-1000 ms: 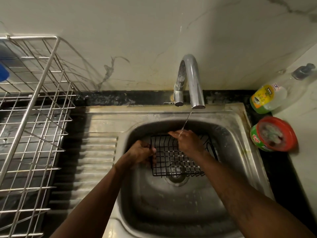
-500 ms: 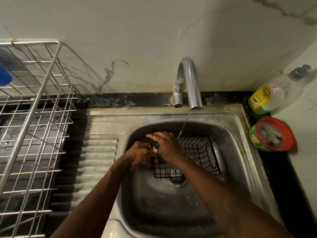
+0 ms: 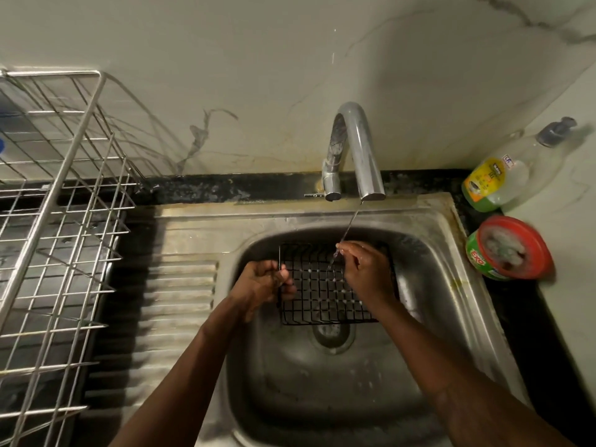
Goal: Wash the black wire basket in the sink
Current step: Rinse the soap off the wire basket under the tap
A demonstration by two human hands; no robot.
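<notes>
Sink (image 3: 322,214) — basket (image 3: 322,293); left hand (image 3: 263,283) grips its edge.

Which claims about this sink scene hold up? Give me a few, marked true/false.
1. A thin stream of water runs from the tap down to the fingers of the right hand. True.
2. The left hand grips the left edge of the basket. True.
3. The basket sits on the wire dish rack. False: it is down in the sink, just behind the drain.
4. The red-rimmed tub stands to the left of the sink. False: the tub is on the counter to the right, next to the soap bottle.
</notes>
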